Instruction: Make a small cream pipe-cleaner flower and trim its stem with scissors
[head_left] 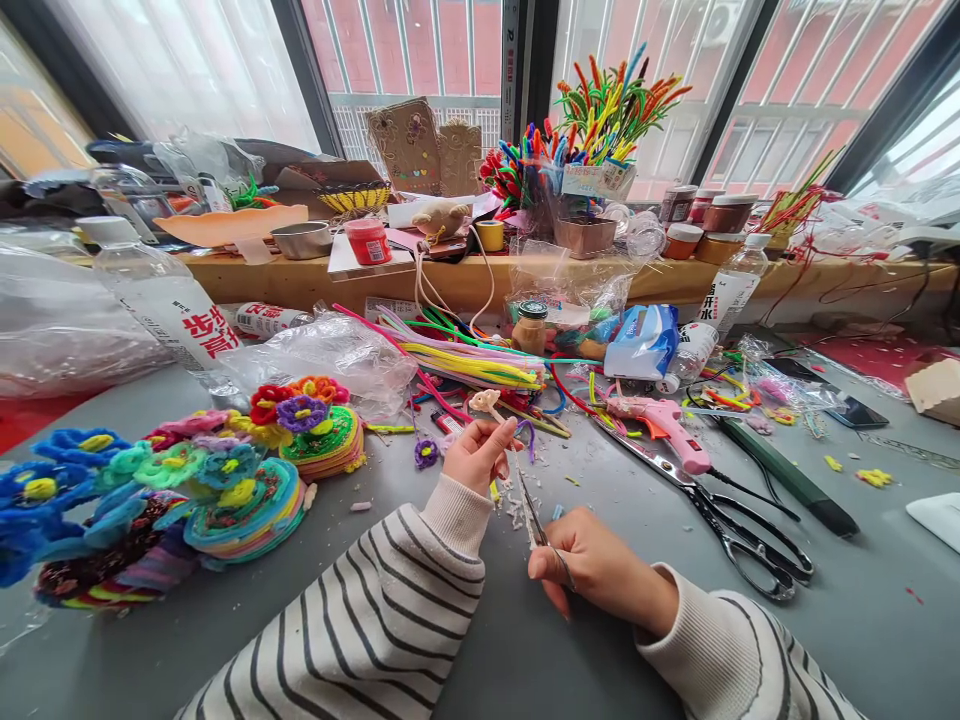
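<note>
My left hand [480, 452] pinches a thin cream pipe-cleaner stem [491, 407] with a small curled head, held upright over the grey table [450, 640]. My right hand [592, 568] is closed around a small pair of scissors [534, 512], whose blades point up toward the stem just below my left fingers. Cream fluff trimmings lie on the table between the two hands. A small purple pipe-cleaner flower [426, 453] rests just left of my left hand. Both arms wear striped sleeves.
Stacks of colourful pipe-cleaner flower discs [225, 490] lie at the left. A bundle of loose pipe cleaners [465, 360], a pink glue gun [664, 420] and large black scissors [739, 530] lie beyond and to the right. A wooden shelf [480, 275] holds jars, bowls and pipe-cleaner bouquets.
</note>
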